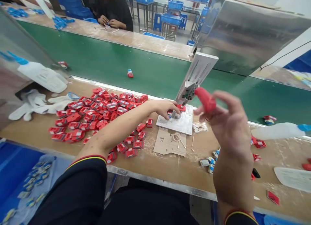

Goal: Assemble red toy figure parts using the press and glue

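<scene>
My left hand (pixel 167 107) fingers pinch red part (pixel 180 107) under press (pixel 188 93); my right hand (pixel 224 119) fingers curl on lever knob (pixel 205 98), right of press.

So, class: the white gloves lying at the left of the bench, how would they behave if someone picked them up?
The white gloves lie crumpled and flat, so they would probably droop limply. They look like thin fabric, so likely light. Being soft, they are unlikely to roll or break. Neither the left hand nor the right hand touches them.

- Brown counter (pixel 145 168), scuffed, runs beside a green conveyor belt (pixel 109 64).
- On it: heap of red parts (pixel 97 113), white gloves (pixel 39 105), metal plate (pixel 176 123), cardboard scrap (pixel 166 144).
</scene>
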`<state>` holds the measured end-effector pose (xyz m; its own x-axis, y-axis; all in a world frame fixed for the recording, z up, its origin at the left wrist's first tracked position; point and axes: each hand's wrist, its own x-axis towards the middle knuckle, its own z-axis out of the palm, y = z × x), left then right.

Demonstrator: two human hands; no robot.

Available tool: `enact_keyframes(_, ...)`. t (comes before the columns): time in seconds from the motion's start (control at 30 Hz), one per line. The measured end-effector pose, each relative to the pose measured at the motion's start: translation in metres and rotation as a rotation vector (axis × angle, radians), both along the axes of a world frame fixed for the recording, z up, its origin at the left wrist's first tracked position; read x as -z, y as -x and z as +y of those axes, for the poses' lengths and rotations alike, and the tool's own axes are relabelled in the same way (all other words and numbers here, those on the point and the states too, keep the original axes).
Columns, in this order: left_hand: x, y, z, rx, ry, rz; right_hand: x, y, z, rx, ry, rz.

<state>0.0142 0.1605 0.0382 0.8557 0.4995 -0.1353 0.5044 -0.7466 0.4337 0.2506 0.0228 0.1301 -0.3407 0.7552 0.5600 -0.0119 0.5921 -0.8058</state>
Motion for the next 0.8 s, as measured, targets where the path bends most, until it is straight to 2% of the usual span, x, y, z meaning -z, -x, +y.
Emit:
enact_keyframes(0.1, 0.001, 0.0, -0.002, -0.006, 0.002, -0.003, -0.035, 0.012, 0.046, -0.068, -0.027, 0.114)
enact_keyframes(0.17, 0.003, 0.001, -0.002, -0.018, -0.001, -0.024, -0.047, 0.016, 0.076, 0.036, -0.048, 0.085)
enact_keyframes(0.23, 0.005, 0.006, -0.002, -0.031, 0.004, -0.068, -0.046, 0.017, 0.094, 0.165, -0.093, 0.036)
enact_keyframes(0.33, 0.01, 0.018, -0.002, -0.038, 0.054, -0.183, -0.021, 0.011, 0.092, 0.313, -0.145, -0.018)
enact_keyframes(0.43, 0.015, 0.033, -0.006, -0.05, 0.157, -0.354, 0.023, 0.0, 0.066, 0.405, -0.134, -0.054)
enact_keyframes(0.5, 0.017, 0.043, -0.012, -0.059, 0.234, -0.471, 0.055, -0.005, 0.047, 0.419, -0.066, -0.081)
enact_keyframes(0.6, 0.018, 0.051, -0.027, -0.045, 0.34, -0.587, 0.096, -0.003, 0.025, 0.369, 0.123, -0.127)
enact_keyframes(0.67, 0.016, 0.05, -0.039, -0.022, 0.429, -0.632, 0.115, 0.004, 0.015, 0.291, 0.24, -0.145)
enact_keyframes(0.8, 0.011, 0.041, -0.06, 0.029, 0.639, -0.68, 0.132, 0.013, 0.004, 0.168, 0.316, -0.139)
